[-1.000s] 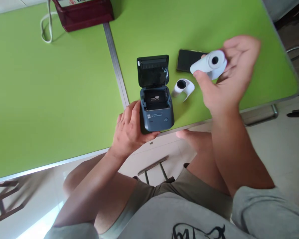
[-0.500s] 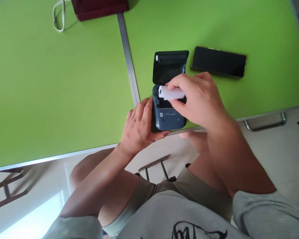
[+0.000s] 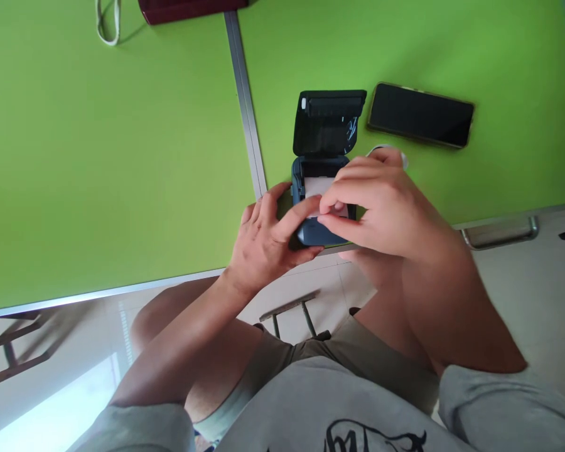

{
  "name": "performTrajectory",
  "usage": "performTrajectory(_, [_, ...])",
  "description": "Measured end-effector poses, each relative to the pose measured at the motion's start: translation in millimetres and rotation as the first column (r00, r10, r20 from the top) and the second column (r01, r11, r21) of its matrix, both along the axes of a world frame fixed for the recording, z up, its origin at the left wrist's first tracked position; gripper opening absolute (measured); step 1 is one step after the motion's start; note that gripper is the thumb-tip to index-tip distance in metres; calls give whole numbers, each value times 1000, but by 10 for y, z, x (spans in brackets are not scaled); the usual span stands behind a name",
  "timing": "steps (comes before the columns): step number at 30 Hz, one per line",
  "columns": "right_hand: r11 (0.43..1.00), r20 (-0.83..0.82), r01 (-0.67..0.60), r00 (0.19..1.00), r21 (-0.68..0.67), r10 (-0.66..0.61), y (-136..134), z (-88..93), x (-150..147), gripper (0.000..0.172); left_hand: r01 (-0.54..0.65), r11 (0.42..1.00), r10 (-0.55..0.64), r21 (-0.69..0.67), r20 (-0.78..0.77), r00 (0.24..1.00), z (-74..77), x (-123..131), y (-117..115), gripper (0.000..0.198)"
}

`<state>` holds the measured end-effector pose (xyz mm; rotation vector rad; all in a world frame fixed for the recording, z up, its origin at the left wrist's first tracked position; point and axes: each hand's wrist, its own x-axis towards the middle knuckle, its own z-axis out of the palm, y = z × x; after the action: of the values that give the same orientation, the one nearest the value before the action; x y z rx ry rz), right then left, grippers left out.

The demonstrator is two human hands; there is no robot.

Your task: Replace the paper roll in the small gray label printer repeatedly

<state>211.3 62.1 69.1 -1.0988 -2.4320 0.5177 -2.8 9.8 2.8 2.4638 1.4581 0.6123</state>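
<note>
A small dark blue label printer [image 3: 322, 233] lies on the green table close to its front edge, its black lid [image 3: 322, 129] swung up and back. White paper [image 3: 316, 186] shows inside the open compartment. My left hand [image 3: 266, 235] grips the printer from the left, thumb along the front side, index finger reaching over onto the paper. Over the compartment's right part, my right hand [image 3: 381, 204] has its fingertips drawn together at the paper; what they pinch is hidden. Behind its knuckles a curved white piece [image 3: 405, 161] peeks out, mostly covered.
A phone with a dark screen [image 3: 421, 116] lies right of the lid. A dark red object [image 3: 188, 9] and a white cord loop [image 3: 108, 31] are at the back left. A metal strip [image 3: 245, 100] divides the tabletop; a metal handle [image 3: 501, 237] juts from its front edge.
The white paper roll has left the right hand's earlier grip, and paper now lies in the compartment. My right fingers have moved lower; my left index finger has come over the printer.
</note>
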Motion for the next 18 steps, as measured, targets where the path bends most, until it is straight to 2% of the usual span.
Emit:
performTrajectory(4, [999,-130,16,991,41,-10,7,-43,-5,23,30,999,-29,35,-15,999,7,-14,-3,69])
performTrajectory(8, [955,-403,273,892,115,-207,92,-114,33,6,31,997,-30,75,-9,1000,-30,-7,-4,64])
performTrajectory(10, [930,-474,355,838,97,-271,141,-184,50,19,28,997,-28,76,-9,1000,-47,-3,-5,64])
performTrajectory(13, [933,-538,355,799,60,-269,210,-298,39,37,22,996,-21,81,-8,1000,-56,-7,-5,64])
performTrajectory(16, [920,-538,392,779,16,-323,251,-340,-21,42,26,996,-26,86,-3,1000,-51,-14,-2,63])
performTrajectory(18, [920,-515,392,784,-22,-346,254,-304,-71,45,31,995,-32,90,3,999,-51,-14,-1,63])
